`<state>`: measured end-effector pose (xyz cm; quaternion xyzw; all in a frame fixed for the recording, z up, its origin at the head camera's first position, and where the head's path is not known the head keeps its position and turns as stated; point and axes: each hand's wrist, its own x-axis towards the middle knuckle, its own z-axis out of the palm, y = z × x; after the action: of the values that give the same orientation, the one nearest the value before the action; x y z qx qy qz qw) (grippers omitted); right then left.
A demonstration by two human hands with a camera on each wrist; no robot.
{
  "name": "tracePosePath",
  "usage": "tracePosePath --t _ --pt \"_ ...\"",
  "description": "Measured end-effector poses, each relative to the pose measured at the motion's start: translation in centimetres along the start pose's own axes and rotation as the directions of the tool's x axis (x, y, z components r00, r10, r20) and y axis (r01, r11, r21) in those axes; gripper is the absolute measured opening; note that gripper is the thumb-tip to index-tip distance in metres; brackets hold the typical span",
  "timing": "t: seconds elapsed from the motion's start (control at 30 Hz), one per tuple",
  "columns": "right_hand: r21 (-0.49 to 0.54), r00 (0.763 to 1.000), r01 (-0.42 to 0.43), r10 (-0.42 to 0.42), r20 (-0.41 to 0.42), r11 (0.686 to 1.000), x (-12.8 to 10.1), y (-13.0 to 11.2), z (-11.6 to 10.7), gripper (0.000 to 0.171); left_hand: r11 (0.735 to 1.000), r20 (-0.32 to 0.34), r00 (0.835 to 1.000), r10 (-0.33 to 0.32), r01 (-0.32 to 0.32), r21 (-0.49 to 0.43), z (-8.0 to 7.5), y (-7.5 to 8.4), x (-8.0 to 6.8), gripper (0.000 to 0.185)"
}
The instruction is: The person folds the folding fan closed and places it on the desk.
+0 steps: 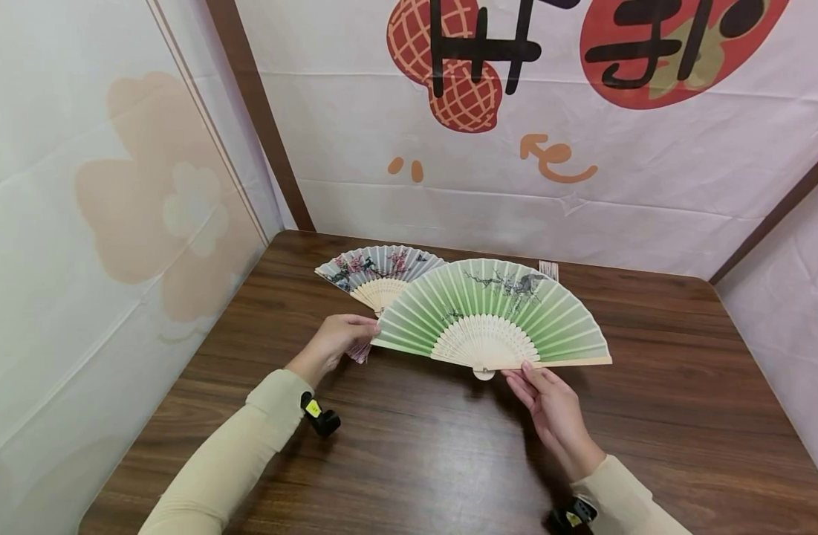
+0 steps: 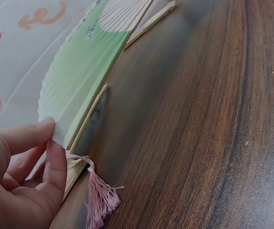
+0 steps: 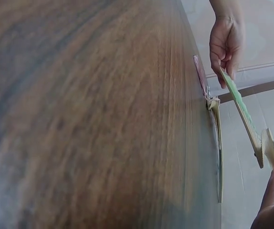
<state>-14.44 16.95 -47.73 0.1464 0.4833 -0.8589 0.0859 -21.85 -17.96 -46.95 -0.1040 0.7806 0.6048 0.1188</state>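
A person holds an open green folding fan (image 1: 492, 316) a little above a dark wooden table (image 1: 683, 416), with both hands. The left hand (image 1: 335, 342) pinches the left end of the fan: in the left wrist view the thumb and forefinger (image 2: 55, 162) close on the outer edge of the green paper, and the other fingers are curled below. The right hand (image 1: 549, 405) is under the pivot at the bottom middle of the fan; its fingers are quite straight and reach up to the right bamboo guard, but I cannot tell from these pictures if they really grip it or only support it. The long axis of the fan goes from left to right across the person, with the arc pointing away to the back wall, so each hand has one end and the pivot is nearer to the right hand. Behind it, a second open fan (image 1: 378, 271) with a blue-grey face and pink blossoms lies flat on the table, partly covered by the green one. A pink tassel (image 2: 98, 198) lies on the table just beside the left hand; which fan it belongs to is hard to make out. The right wrist view shows the fans only edge-on.
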Motion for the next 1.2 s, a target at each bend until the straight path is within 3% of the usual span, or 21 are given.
tracePosePath --t 0.3,0.5,0.6,0.73,0.97,1.2 --pt "0.027 1.000 -0.004 0.004 0.002 1.000 0.5 0.1 0.3 0.027 0.995 -0.031 1.000 0.004 -0.007 -0.099 -0.2 -0.2 0.3 0.031" --pt "0.057 1.000 -0.003 0.003 0.009 0.998 0.7 0.2 0.4 0.032 0.974 -0.052 0.999 -0.017 0.005 -0.225 0.1 -0.1 0.3 0.012" --pt "0.072 1.000 0.002 -0.003 0.013 0.997 0.7 0.2 0.5 0.033 0.941 -0.050 0.999 -0.017 -0.001 -0.337 0.3 0.0 0.3 0.005" --pt "0.078 1.000 0.011 -0.013 0.024 0.997 0.7 0.2 0.6 0.030 0.878 -0.046 0.999 -0.018 -0.006 -0.478 0.7 0.0 0.3 0.008" --pt "0.085 0.999 0.025 -0.027 0.020 0.996 0.9 0.3 0.9 0.028 0.785 -0.106 0.993 -0.048 -0.028 -0.619 1.9 0.2 0.3 0.014" --pt "0.112 1.000 0.031 -0.031 0.001 0.993 1.1 0.6 1.2 0.027 0.707 -0.172 0.983 -0.061 -0.079 -0.703 3.4 0.6 0.5 0.046"
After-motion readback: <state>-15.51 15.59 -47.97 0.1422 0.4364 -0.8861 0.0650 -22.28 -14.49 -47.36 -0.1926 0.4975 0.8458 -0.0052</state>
